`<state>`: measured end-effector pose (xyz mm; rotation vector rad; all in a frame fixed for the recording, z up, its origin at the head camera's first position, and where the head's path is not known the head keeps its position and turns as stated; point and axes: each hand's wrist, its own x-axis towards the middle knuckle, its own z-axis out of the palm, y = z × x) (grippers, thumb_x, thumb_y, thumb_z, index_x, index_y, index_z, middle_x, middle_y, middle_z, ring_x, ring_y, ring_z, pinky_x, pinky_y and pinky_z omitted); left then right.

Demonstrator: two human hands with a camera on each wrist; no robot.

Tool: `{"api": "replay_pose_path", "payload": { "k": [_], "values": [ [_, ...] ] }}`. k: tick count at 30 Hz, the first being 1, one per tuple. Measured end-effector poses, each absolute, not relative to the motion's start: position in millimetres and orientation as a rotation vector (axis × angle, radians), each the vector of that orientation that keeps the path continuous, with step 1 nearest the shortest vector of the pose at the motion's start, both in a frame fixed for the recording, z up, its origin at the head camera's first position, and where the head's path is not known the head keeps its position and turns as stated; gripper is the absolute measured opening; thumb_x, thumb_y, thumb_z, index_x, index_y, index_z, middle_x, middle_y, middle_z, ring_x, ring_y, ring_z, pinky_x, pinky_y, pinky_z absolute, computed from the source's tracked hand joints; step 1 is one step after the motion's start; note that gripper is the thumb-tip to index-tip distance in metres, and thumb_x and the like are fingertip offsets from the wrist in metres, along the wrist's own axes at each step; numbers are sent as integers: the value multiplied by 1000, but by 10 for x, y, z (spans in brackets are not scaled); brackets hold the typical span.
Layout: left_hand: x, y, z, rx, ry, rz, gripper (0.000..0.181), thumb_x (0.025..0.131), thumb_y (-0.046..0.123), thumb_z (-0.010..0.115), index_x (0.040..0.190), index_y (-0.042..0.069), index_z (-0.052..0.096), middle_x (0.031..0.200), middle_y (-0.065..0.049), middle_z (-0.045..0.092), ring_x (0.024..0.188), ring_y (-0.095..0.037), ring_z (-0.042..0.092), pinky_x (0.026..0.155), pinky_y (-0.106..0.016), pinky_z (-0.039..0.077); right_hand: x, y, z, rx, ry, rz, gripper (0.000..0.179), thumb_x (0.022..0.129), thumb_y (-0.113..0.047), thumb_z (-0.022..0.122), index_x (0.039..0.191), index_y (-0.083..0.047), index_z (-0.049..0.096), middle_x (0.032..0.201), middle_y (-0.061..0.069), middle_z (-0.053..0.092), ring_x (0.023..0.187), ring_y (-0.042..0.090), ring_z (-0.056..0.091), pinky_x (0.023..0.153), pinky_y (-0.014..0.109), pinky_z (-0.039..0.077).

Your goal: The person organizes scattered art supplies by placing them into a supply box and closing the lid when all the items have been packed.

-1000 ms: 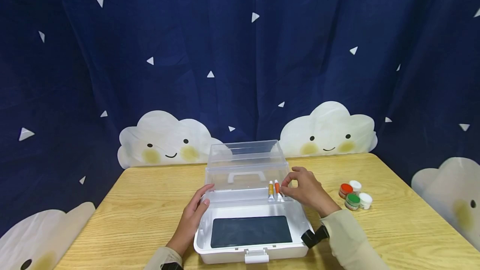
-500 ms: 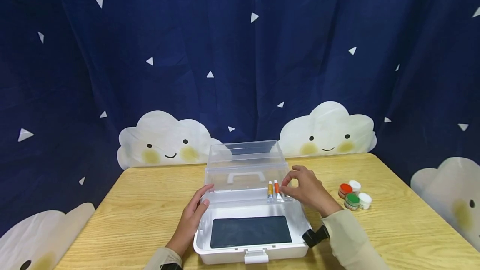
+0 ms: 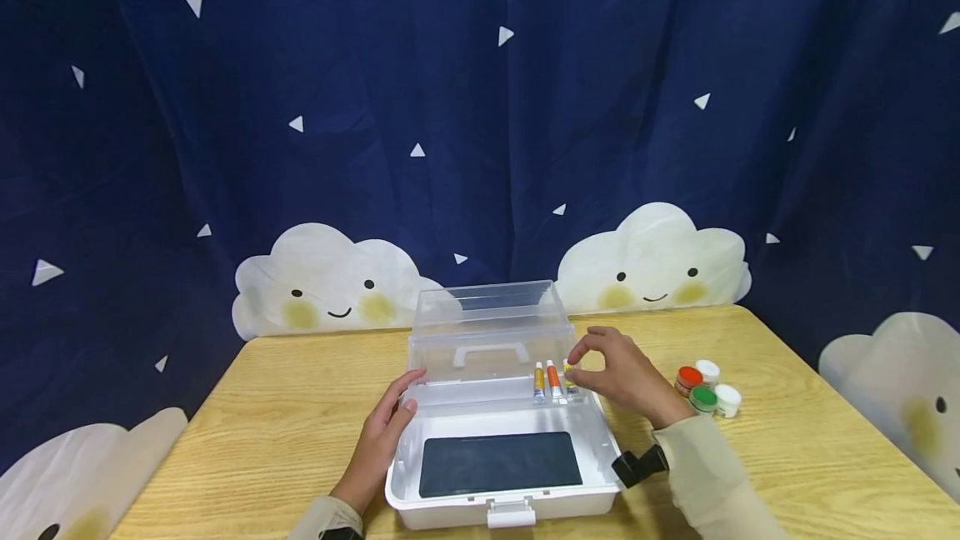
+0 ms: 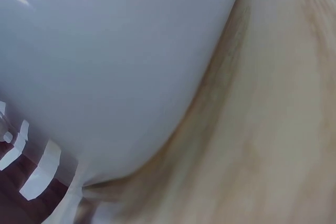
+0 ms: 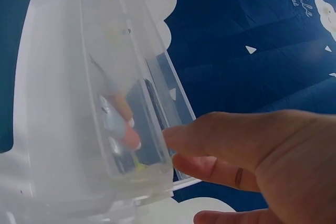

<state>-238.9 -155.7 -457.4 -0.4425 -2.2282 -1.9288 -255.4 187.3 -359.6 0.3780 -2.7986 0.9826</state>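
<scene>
A white storage box (image 3: 402, 483) with its clear lid (image 3: 487, 307) raised stands in the middle of the wooden table (image 3: 285, 423). A clear tray (image 3: 465, 394) spans the back of the box. In it stand a yellow paint tube (image 3: 538, 382), an orange tube (image 3: 553, 379) and a third small tube (image 3: 571, 382). My right hand (image 3: 573, 366) pinches the top of that third tube; its fingers (image 5: 210, 140) show beside the tray wall in the right wrist view. My left hand (image 3: 392, 413) rests on the box's left edge with relaxed fingers. A dark pad (image 3: 498, 462) lies on the box floor.
Several small paint jars (image 3: 705, 390) with red, green and white lids stand to the right of the box. A blue curtain with clouds (image 3: 652, 257) hangs right behind the table. The left wrist view shows only the white box wall (image 4: 115, 66) and wood (image 4: 273, 129).
My right hand has drawn slightly right and up, and a third tube now shows beside the orange one. The left hand and the box have stayed put.
</scene>
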Motion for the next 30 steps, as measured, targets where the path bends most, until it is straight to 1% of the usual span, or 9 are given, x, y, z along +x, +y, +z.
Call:
{"api": "replay_pose_path", "payload": {
  "k": [4, 8, 19, 21, 26, 30],
  "values": [
    [-2369, -1561, -4575, -435, -2206, -1959, 37, 102, 21, 48, 138, 24, 50, 139, -7, 52, 125, -22, 49, 97, -21, 41, -2554, 1888, -3571, 361, -2819, 970, 11, 80, -18, 76, 88, -17, 68, 140, 29, 43, 128, 54, 35, 98, 71, 29],
    [-2358, -1567, -4559, -440, -2195, -1966, 37, 102, 18, 47, 139, 22, 50, 139, -9, 51, 126, -26, 47, 96, -20, 41, -2550, 1925, -3534, 381, -2811, 951, 13, 81, -19, 77, 91, -17, 68, 139, 28, 44, 127, 52, 36, 97, 70, 30],
    [-2386, -1565, -4581, -464, -2193, -1945, 37, 102, 21, 48, 139, 22, 50, 138, -8, 53, 126, -24, 48, 97, -20, 40, -2562, 2008, -3500, 520, -2732, 950, 18, 81, -17, 77, 95, -15, 68, 137, 25, 47, 127, 48, 41, 97, 65, 35],
    [-2393, -1562, -4588, -475, -2199, -1951, 37, 102, 22, 47, 139, 23, 49, 138, -8, 52, 126, -24, 48, 97, -20, 40, -2561, 2027, -3522, 520, -2740, 958, 21, 81, -20, 77, 99, -15, 68, 137, 24, 47, 127, 46, 40, 97, 65, 35],
    [-2407, -1561, -4600, -492, -2205, -1930, 38, 102, 23, 47, 140, 23, 49, 138, -9, 52, 125, -24, 49, 97, -21, 41, -2545, 2079, -3604, 544, -2734, 1007, 37, 82, -26, 77, 115, -16, 64, 137, 18, 49, 127, 41, 42, 98, 63, 36],
    [-2398, -1567, -4601, -469, -2212, -1934, 37, 102, 24, 48, 139, 24, 50, 137, -6, 53, 124, -22, 50, 96, -21, 42, -2528, 2118, -3648, 582, -2693, 1023, 41, 82, -27, 78, 119, -18, 63, 134, 14, 53, 125, 38, 46, 98, 62, 37]
  ]
}}
